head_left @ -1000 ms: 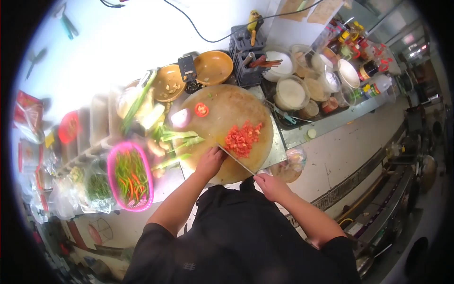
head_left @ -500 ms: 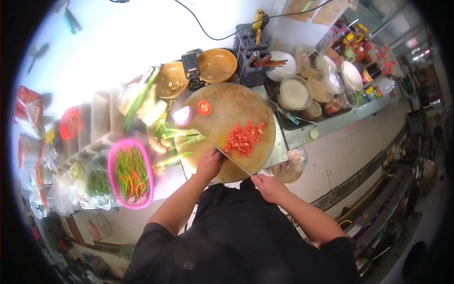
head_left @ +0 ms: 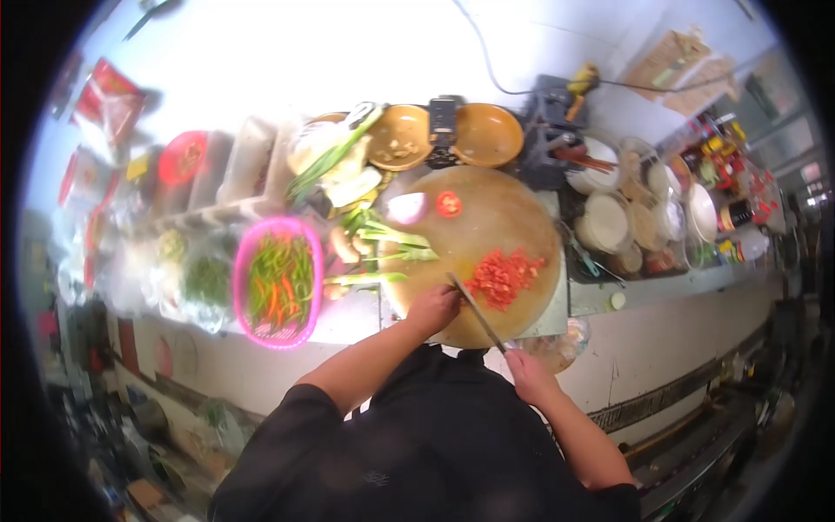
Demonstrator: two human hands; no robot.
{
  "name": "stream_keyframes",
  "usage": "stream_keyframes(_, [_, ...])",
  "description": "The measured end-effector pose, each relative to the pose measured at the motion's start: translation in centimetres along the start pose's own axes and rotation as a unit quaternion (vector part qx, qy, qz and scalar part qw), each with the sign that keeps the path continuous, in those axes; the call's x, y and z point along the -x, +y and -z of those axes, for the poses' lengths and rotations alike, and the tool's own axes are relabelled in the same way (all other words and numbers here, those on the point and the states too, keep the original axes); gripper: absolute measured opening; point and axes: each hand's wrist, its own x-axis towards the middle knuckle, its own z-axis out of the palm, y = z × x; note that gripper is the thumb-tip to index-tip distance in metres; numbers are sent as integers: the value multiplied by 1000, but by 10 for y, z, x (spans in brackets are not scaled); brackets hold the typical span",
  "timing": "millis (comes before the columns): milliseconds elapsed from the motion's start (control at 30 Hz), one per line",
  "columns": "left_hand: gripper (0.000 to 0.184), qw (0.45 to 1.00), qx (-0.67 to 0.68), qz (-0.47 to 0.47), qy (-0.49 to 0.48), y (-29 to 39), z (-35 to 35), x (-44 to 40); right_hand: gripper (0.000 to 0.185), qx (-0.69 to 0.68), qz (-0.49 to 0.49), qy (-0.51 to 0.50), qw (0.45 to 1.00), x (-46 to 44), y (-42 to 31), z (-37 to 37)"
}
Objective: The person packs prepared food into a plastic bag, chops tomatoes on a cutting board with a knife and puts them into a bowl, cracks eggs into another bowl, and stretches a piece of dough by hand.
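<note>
My right hand (head_left: 532,378) grips the knife (head_left: 477,313) by its handle, fingers closed round it, at the board's near edge. My left hand (head_left: 435,309), knuckles up, curls just beside the blade; can't tell what it pinches. Chopped tomato (head_left: 504,278) sits right of the blade, inside the round board's (head_left: 487,196) right edge. Bare board beyond the pile; scallion stalks (head_left: 400,244) crowd the left rim. Both forearms angle inward.

Left arm (head_left: 374,364), bare below elbow, angled forward and inward; left hand (head_left: 434,310), back uppermost, fingers bent, closure unclear; right arm (head_left: 584,435), bare forearm, elbow bent, angled forward and inward; right hand (head_left: 531,378), closed in a grip, nearer the torso
</note>
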Motion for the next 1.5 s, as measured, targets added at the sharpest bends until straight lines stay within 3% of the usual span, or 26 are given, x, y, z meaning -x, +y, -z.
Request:
stream_keyframes(100, [15, 1000, 2, 10, 3, -1, -4, 2, 46, 35, -33, -21, 999, -9, 4, -1])
stream_keyframes(333, [20, 999, 24, 22, 35, -11, -16, 7, 44, 59, -12, -17, 998, -12, 1, -2])
stream_keyframes(500, [23, 998, 51, 23, 5, -15, -19, 13, 43, 55, -10, -28, 998, -15, 6, -5])
stream_keyframes(567, [23, 995, 77, 1, 61, -15, -26, 12, 43, 66, -25, -18, 997, -11, 8, -1])
stream_keyframes(633, [22, 999, 29, 43, 8, -10, -15, 14, 43, 7, -7, -23, 1000, -2, -7, -1])
stream_keyframes(733, [14, 998, 45, -8, 52, -6, -2, 11, 43, 13, -21, -23, 999, -4, -1, -14])
stream_keyframes(900, [18, 999, 34, -18, 36, -17, -5, 14, 43, -16, -49, 38, 998, 11, -7, -30])
stream_keyframes(1000, [20, 998, 48, -27, 9, -11, -3, 1, 44, -15, -77, 21, 997, 15, -10, -31])
stream_keyframes(1133, [21, 994, 73, -81, 2, -20, -16, -25, 44, -6, -21, 151, 988, 36, -2, -26])
stream_keyframes(1167, [21, 994, 71, -87, -4, -20, -14, -25, 44, 23, 13, 209, 978, 43, 5, -25])
stream_keyframes(1300, [11, 986, 39, 157, 45, -4, 20, -40, 51, 154, 69, 286, 943, 67, 59, -2])
stream_keyframes(1333, [8, 975, 42, 190, 108, 8, 27, -40, 52, 169, 100, 327, 924, 75, 77, 1])
stream_keyframes(1367, [13, 979, -20, 162, 122, 5, 32, -37, 52, 164, 93, 340, 921, 83, 96, 1])
stream_keyframes(1433, [23, 974, -9, 174, 148, 30, 28, -30, 48, 171, 94, 304, 932, 107, 144, 3])
stream_keyframes(1467, [19, 983, 27, 112, 141, 29, 16, -21, 46, 135, 79, 299, 942, 123, 169, 6])
stream_keyframes(1500, [13, 974, 51, 119, 189, 56, -5, -17, 44, 97, 65, 292, 949, 141, 194, 10])
